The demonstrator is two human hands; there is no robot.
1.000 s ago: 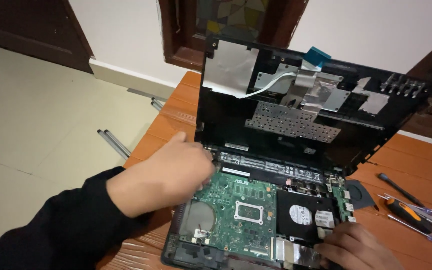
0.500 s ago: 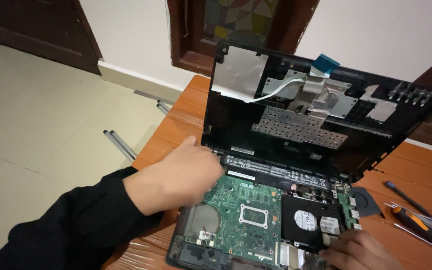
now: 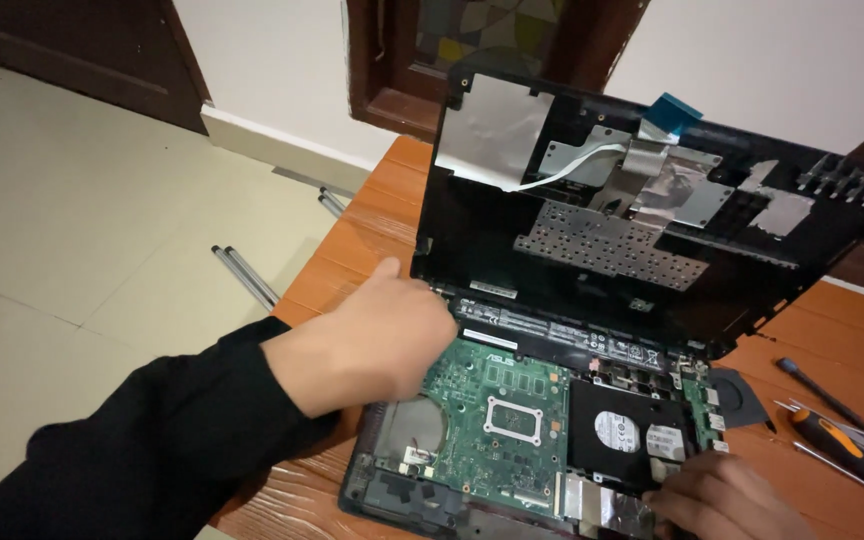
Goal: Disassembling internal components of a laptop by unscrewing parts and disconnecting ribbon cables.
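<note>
Your left hand [image 3: 377, 335], fingers curled, rests on the opened laptop base [image 3: 512, 440] at its left rear corner, under the raised upper cover [image 3: 632, 230]; your right hand [image 3: 727, 500] presses flat on the base's near right edge; screwdrivers [image 3: 837, 425] lie beyond it on the desk [image 3: 352, 240].

Laptop base [image 3: 512, 440]: on the table [image 3: 372, 240], at the centre.
Raised cover [image 3: 642, 210]: at 12 o'clock, tilted up over the base's far edge.
Circuit board [image 3: 497, 400]: in the base, at 9 o'clock of the drive [image 3: 622, 430].
Left hand [image 3: 382, 335]: on the base's 10 o'clock corner.
Right hand [image 3: 727, 500]: on the base's 5 o'clock corner.
Screwdrivers [image 3: 832, 425]: on the table at 3 o'clock.
Rods [image 3: 247, 275]: on the floor at 9 o'clock, beyond the table edge.
</note>
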